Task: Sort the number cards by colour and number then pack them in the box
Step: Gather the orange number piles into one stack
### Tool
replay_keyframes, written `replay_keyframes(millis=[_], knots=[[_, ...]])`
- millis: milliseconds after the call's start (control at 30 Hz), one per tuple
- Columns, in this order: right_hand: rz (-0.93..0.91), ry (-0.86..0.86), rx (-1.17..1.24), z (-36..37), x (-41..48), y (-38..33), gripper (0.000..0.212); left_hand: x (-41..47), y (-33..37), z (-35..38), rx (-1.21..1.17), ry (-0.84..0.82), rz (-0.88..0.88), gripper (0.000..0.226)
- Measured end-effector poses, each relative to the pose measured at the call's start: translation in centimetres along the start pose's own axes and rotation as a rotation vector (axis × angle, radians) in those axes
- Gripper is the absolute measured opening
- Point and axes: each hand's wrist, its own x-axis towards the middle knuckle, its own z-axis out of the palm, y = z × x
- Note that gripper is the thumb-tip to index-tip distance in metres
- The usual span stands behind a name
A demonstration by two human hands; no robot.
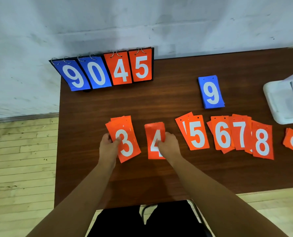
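Piles held, likely for stacking in order
3 pile (pixel 127 142) gripped at nine o'clock edge by left hand (pixel 108 145); 4 pile (pixel 154 132) pinched by right hand (pixel 168 146)

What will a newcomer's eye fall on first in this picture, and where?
The orange card piles, numbered 3 to 8, run across the near side of the brown table; the left hand grips the 3 pile and the right hand holds the 4 pile. At the far left edge stands a flip scoreboard reading 9 0 4 5, and a blue pile topped by 9 lies far right.
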Motion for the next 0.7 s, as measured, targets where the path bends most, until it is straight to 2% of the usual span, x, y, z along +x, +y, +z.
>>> replay_keyframes(millis=[100,167,233,300,400,500,600,667,700], knots=[[0.135,-0.150,0.591,-2.7,-0.5,0.2,0.042,-0.1,0.1,0.3,-0.008,-0.023,-0.006,0.053],[0.113,-0.254,0.698,-3.9,-0.7,0.5,0.040,-0.5,0.4,0.9,0.017,-0.065,-0.002,0.057],[0.061,-0.271,0.603,-4.6,-0.9,0.4,0.042,-1.2,0.9,1.9,0.015,-0.134,0.005,0.059],[0.037,-0.216,0.486,-4.9,-1.0,0.1,0.046,-2.0,1.3,3.3,-0.014,-0.227,0.013,0.057],[-0.015,-0.131,0.311,-5.1,-1.3,-0.2,0.050,-3.5,1.6,5.4,-0.077,-0.337,0.016,0.045],[-0.040,-0.167,0.262,-5.1,-1.8,0.3,0.055,-5.0,1.7,7.2,-0.080,-0.403,0.048,0.028],[-0.076,-0.163,0.258,-6.2,-1.7,1.3,0.052,-5.7,1.6,8.6,-0.051,-0.414,0.074,0.029],[-0.109,-0.054,0.189,-7.6,-1.2,2.4,0.048,-5.9,1.4,9.3,-0.039,-0.365,0.068,0.030],[-0.128,0.044,0.078,-8.3,-0.6,3.3,0.047,-5.9,1.3,9.6,-0.046,-0.329,0.058,0.028]])
